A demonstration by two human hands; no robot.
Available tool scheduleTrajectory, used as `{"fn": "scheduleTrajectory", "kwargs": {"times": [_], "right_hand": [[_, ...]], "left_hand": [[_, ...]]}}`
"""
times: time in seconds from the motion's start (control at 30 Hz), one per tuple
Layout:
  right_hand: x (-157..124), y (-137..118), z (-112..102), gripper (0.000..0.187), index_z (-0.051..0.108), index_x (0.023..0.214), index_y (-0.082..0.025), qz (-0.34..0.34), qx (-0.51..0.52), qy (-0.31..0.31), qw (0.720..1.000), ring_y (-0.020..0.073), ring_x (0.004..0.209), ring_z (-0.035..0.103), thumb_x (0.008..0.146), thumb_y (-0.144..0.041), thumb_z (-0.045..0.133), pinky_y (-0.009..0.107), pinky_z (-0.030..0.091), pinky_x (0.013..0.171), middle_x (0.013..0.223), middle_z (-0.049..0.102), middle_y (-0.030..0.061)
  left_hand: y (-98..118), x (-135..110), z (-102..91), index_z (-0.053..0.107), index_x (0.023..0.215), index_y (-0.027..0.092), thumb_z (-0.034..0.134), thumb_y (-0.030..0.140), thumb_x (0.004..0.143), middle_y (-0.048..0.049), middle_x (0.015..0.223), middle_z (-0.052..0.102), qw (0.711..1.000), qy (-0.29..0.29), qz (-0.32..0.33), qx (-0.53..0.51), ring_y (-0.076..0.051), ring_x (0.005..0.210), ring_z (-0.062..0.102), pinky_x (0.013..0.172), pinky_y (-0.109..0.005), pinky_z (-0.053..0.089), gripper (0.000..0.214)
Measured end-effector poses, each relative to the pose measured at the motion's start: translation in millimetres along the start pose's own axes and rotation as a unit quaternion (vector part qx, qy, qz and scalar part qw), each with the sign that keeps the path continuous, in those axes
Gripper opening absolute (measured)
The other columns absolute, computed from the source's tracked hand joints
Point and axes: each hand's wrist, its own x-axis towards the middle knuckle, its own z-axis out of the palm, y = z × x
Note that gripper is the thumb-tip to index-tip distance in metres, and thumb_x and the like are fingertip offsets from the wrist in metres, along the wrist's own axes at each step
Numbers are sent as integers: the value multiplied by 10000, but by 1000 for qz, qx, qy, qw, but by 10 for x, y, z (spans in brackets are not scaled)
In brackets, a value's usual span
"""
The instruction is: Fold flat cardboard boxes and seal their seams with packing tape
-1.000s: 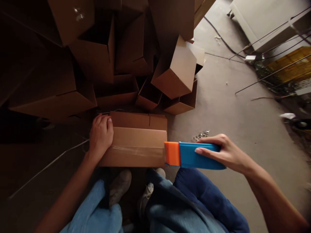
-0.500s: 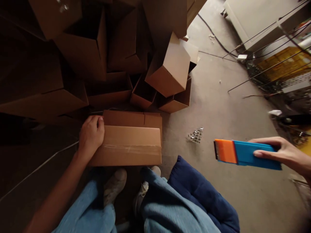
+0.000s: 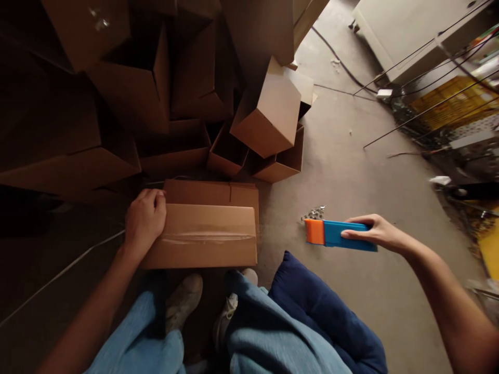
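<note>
Gripping plastic squeegee (image 3: pixel 338 234) in right hand (image 3: pixel 370 232) over concrete floor (image 3: pixel 343 171); left hand (image 3: pixel 145 221) clasping cardboard box (image 3: pixel 205 236).

Deep shadow covers the cartons (image 3: pixel 89 104) at ten o'clock; the taped cardboard box (image 3: pixel 202 236) and concrete floor (image 3: pixel 351 171) get soft, dim light. Edges bow outward.

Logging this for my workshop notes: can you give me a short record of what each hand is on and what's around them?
Left hand: resting on a taped cardboard box
Right hand: holding a blue-and-orange plastic tool
Nearby: loose cardboard boxes piled behind the box
Floor: concrete floor
Farther off: yellow crate
</note>
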Motion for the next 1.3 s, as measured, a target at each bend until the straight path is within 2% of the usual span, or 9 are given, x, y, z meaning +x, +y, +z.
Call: {"fn": "scheduleTrajectory", "kwargs": {"times": [0.23, 0.43, 0.63, 0.73, 0.8, 0.9, 1.0, 1.13, 1.3], "right_hand": [[109, 102, 142, 649, 733, 652, -145, -28, -24, -40, 998, 121, 530, 484, 660, -791, 678, 291, 296, 513, 604, 603, 49], [261, 28, 225, 543, 757, 793, -158, -6, -65, -200, 978, 142, 628, 535, 683, -690, 755, 250, 374, 566, 693, 642, 23], [458, 247, 477, 603, 764, 904, -150, -12, -89, -252, 964, 177, 713, 579, 672, -706, 744, 255, 419, 614, 773, 669, 30], [485, 236, 640, 618, 756, 972, -151, -32, -104, -251, 962, 192, 760, 599, 721, -712, 696, 263, 433, 646, 829, 688, 42], [489, 163, 767, 618, 744, 936, -154, -59, -135, -243, 959, 189, 740, 591, 748, -735, 647, 263, 411, 621, 799, 678, 40], [493, -9, 977, 598, 717, 865, -171, -103, -204, -226, 947, 177, 684, 574, 793, -748, 577, 267, 351, 580, 740, 658, 33], [464, -230, 1183, 564, 716, 877, -187, -124, -280, -202, 930, 189, 690, 610, 840, -722, 542, 274, 311, 574, 749, 685, 47], [322, -522, 1405, 501, 738, 935, -203, -141, -350, -165, 911, 228, 794, 694, 903, -657, 530, 275, 310, 583, 846, 754, 83], [34, -741, 1583, 450, 750, 1045, -206, -124, -391, -102, 906, 261, 880, 738, 929, -593, 552, 280, 364, 624, 959, 788, 112]], "left_hand": [[22, -5, -13, 685, 916, 226, 332, 371, 953, -140, 1058, 707, 1000, -13, -8, 14, -336, 977, 669, 942, -486, 479, 383], [23, -18, -17, 689, 915, 231, 341, 362, 956, -120, 1031, 713, 1000, -8, -3, 23, -313, 964, 670, 932, -454, 486, 374], [72, -16, -47, 714, 988, 180, 305, 349, 960, -140, 1114, 719, 996, -45, -23, 79, -316, 1002, 673, 902, -432, 500, 443], [94, -21, -52, 720, 1002, 180, 305, 343, 964, -133, 1116, 721, 994, -47, -30, 95, -305, 994, 675, 884, -415, 503, 448], [107, -28, -56, 723, 1017, 184, 306, 339, 969, -131, 1124, 720, 992, -47, -38, 108, -301, 973, 677, 859, -412, 505, 448], [135, -39, -68, 725, 1042, 189, 301, 335, 977, -127, 1141, 717, 988, -48, -53, 137, -307, 942, 678, 819, -419, 500, 453], [169, -48, -80, 725, 1057, 185, 293, 320, 979, -128, 1149, 714, 985, -52, -57, 155, -311, 945, 678, 803, -416, 493, 459], [225, -64, -85, 725, 1062, 187, 292, 322, 987, -124, 1163, 711, 983, -53, -61, 163, -301, 943, 684, 795, -403, 488, 460], [322, -88, -102, 727, 1076, 198, 320, 344, 989, -118, 1233, 699, 979, -68, -80, 174, -314, 938, 693, 789, -420, 492, 441]]}}
